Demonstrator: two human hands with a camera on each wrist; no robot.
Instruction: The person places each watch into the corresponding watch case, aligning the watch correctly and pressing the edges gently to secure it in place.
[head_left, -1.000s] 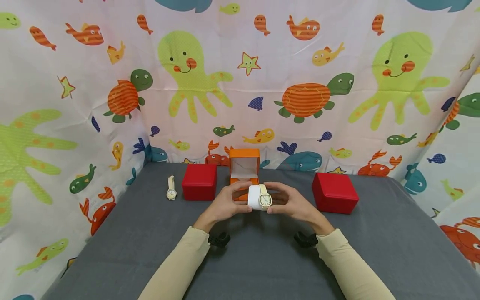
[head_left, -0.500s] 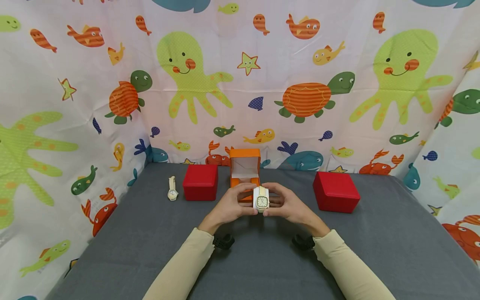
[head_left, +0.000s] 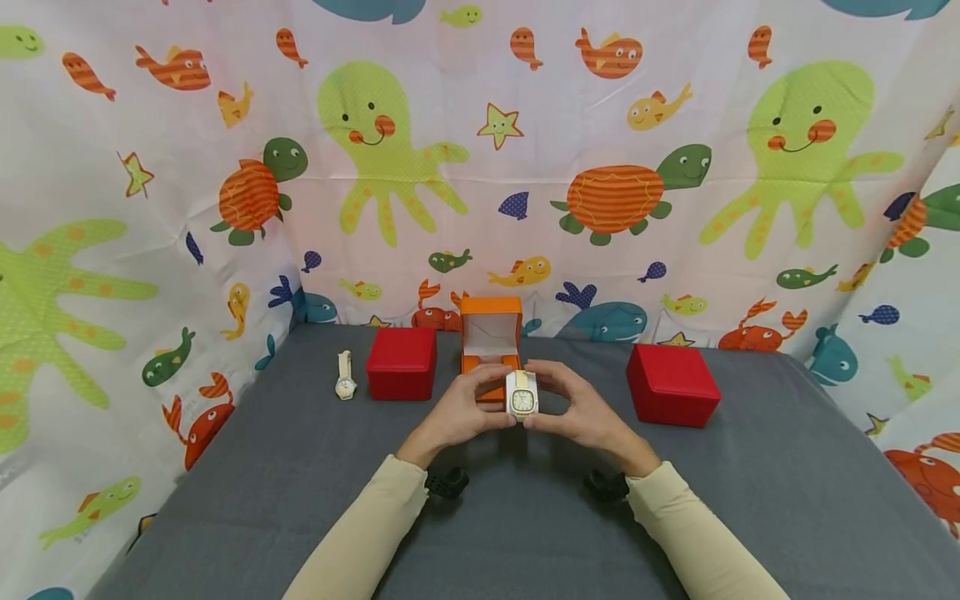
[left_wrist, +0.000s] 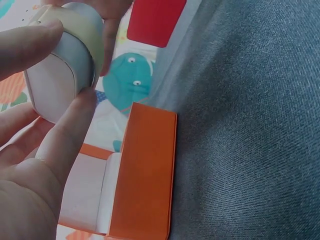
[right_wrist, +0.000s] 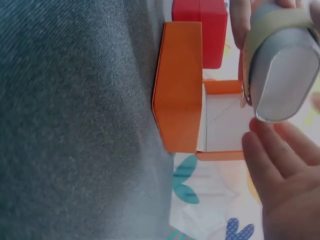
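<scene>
A cream-strapped watch with a squarish gold-rimmed dial is wrapped round a white watch cushion, held up with the dial facing me. My left hand grips it, thumb on the near side and fingers on the other, as the left wrist view shows. From the right, my right hand holds the cushion's other end between thumb and fingertips. Just behind the hands stands an orange watch box, lid raised, with a pale lining; the hands partly hide its base.
On the grey cloth-covered table a second cream watch lies at the left. Beside it sits a red box; another red box stands at the right. A curtain with sea animals hangs behind.
The watch and cushion have turned so that the dial faces me squarely, and the white side shows less. Both hands stay on it; the left has shifted slightly right.
</scene>
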